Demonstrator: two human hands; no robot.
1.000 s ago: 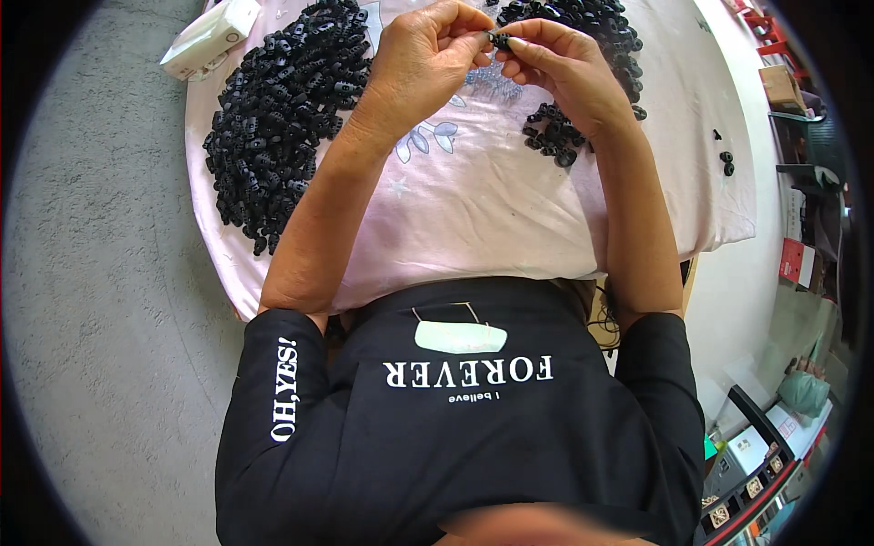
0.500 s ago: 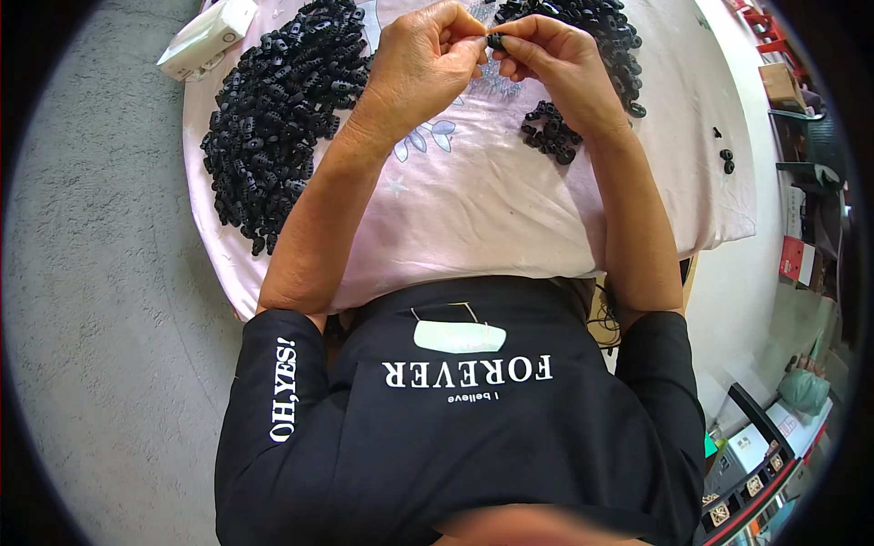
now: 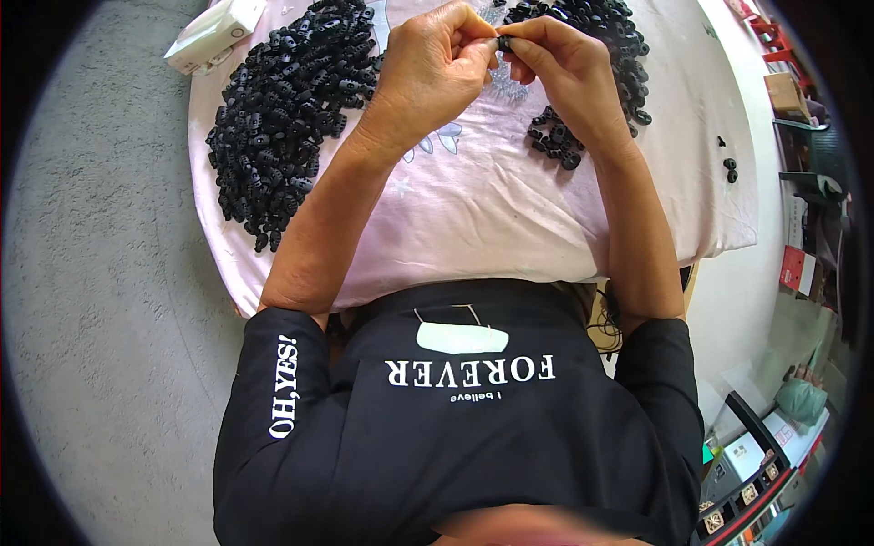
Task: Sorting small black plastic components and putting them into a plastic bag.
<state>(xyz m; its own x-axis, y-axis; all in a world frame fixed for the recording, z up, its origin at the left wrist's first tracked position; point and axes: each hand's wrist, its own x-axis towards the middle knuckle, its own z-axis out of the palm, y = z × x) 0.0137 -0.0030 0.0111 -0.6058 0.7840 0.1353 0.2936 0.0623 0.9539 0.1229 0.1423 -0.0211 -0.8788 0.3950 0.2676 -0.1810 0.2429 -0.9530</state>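
Black part (image 3: 505,43); between fingertips (image 3: 525,48) of right hand (image 3: 578,77).

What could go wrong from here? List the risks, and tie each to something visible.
1. The small black part is pinched in the right hand's fingertips, close against the left hand; it might slip and drop.
2. The left forearm lies beside the large pile; a sideways brush could scatter pieces, perhaps onto the floor.
3. Loose pieces sit near the cloth's right side and could get knocked off.
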